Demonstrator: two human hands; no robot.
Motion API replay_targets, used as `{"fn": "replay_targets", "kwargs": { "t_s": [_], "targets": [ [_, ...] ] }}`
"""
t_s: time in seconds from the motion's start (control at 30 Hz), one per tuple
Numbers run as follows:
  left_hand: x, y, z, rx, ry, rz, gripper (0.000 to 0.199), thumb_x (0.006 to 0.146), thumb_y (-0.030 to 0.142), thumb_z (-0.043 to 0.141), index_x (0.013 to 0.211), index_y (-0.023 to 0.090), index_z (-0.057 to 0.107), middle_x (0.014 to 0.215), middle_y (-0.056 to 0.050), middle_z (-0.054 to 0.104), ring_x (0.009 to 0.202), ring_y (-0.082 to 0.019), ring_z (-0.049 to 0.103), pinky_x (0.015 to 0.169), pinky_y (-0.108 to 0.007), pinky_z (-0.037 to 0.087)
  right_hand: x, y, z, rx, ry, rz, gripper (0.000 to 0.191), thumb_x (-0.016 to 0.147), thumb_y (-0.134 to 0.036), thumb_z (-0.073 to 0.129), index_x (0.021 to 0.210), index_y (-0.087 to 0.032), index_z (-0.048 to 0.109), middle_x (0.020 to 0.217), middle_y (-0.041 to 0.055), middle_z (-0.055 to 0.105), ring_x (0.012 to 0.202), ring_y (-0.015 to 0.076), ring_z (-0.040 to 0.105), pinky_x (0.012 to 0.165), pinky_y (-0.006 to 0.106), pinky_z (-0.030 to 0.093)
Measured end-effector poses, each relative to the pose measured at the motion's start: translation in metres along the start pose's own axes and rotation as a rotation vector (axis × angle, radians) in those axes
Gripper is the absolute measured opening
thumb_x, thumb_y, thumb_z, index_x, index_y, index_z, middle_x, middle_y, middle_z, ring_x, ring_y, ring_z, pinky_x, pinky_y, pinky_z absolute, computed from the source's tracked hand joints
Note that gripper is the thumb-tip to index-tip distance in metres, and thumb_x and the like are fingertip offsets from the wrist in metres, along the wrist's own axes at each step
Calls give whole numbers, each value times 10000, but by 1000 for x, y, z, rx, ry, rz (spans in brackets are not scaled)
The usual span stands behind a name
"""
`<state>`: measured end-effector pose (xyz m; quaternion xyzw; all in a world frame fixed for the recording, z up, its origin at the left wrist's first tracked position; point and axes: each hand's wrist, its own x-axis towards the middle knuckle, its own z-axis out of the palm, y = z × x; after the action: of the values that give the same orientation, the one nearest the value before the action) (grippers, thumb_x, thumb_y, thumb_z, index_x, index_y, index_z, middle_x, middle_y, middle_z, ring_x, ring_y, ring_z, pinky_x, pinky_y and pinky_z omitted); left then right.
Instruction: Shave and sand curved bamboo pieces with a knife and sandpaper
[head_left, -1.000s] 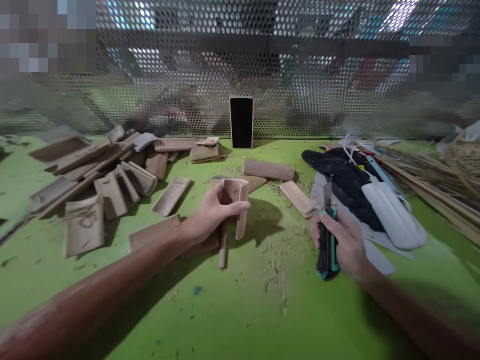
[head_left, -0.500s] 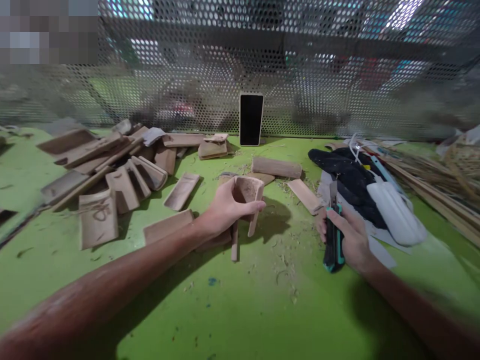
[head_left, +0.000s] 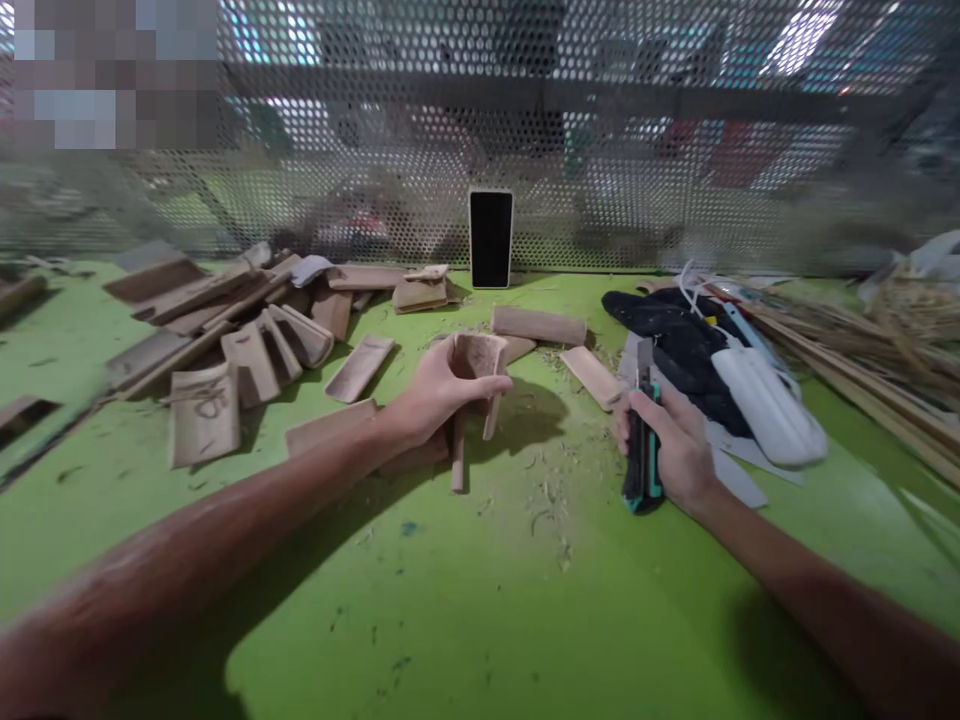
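Note:
My left hand [head_left: 442, 390] is closed around a curved piece of bamboo [head_left: 484, 352], its hollow side facing me and its edge tilted down over the table. In my right hand [head_left: 671, 435] is a black and green utility knife [head_left: 643, 450], held upright with the blade [head_left: 645, 358] out at the top. The two hands are apart. Below my left hand a narrow strip of bamboo [head_left: 458, 455] shows. A half-round bamboo length [head_left: 538, 326] lies just beyond it, and a flat bamboo piece [head_left: 592, 378] is near my right hand.
A heap of split bamboo pieces [head_left: 255, 350] spreads across the left. Shavings [head_left: 551, 500] litter the green table [head_left: 480, 620]. A phone [head_left: 491, 240] leans on the perforated metal screen [head_left: 637, 200]. To the right are a black cloth [head_left: 675, 340], a white object [head_left: 769, 405] and long bamboo strips [head_left: 862, 370].
The whole view has shifted slightly, so everything sits a little higher, and the middle and right lie farther left. Both hands keep their holds on the bamboo and the knife.

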<state>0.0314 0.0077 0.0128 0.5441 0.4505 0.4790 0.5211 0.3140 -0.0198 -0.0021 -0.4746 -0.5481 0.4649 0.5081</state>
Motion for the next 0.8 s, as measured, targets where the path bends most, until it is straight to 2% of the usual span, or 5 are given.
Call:
{"fn": "replay_targets", "kwargs": {
  "t_s": [0.2,0.37,0.57,0.7,0.8],
  "targets": [
    [-1,-2,1,-19,-47,1,519,669,403,909,1006,170,590,901,-32,682,796,-172,684,644,-271,569,0,0,2,40,17,14,328,870,-489,699,763,-222,542,597,-43,570,460,106,513,405,244,394],
    [-3,1,0,27,-81,17,489,670,391,905,1001,170,621,913,-55,698,815,-185,675,678,-292,581,-1,-3,2,15,-5,9,315,923,-482,626,768,-220,547,600,-35,566,466,112,516,431,255,397],
    [-5,11,1,88,-146,-7,459,673,317,886,1051,178,666,992,-46,738,909,-206,701,849,-363,582,-3,-8,3,-38,-1,27,368,915,-519,633,736,-217,526,600,-30,570,462,107,520,437,250,407],
    [0,9,-1,186,-174,-2,323,716,264,812,1001,187,683,977,-27,737,944,-220,698,887,-385,569,-2,-12,5,-157,-58,43,391,916,-575,633,788,-230,501,595,-44,567,463,115,540,446,254,439],
    [5,3,-2,260,-176,70,327,756,228,737,1076,190,684,1050,-32,739,1012,-232,683,940,-397,543,2,-20,9,-299,-168,22,369,962,-580,575,848,-239,493,565,-55,557,452,112,527,443,247,429]
  ]
}}
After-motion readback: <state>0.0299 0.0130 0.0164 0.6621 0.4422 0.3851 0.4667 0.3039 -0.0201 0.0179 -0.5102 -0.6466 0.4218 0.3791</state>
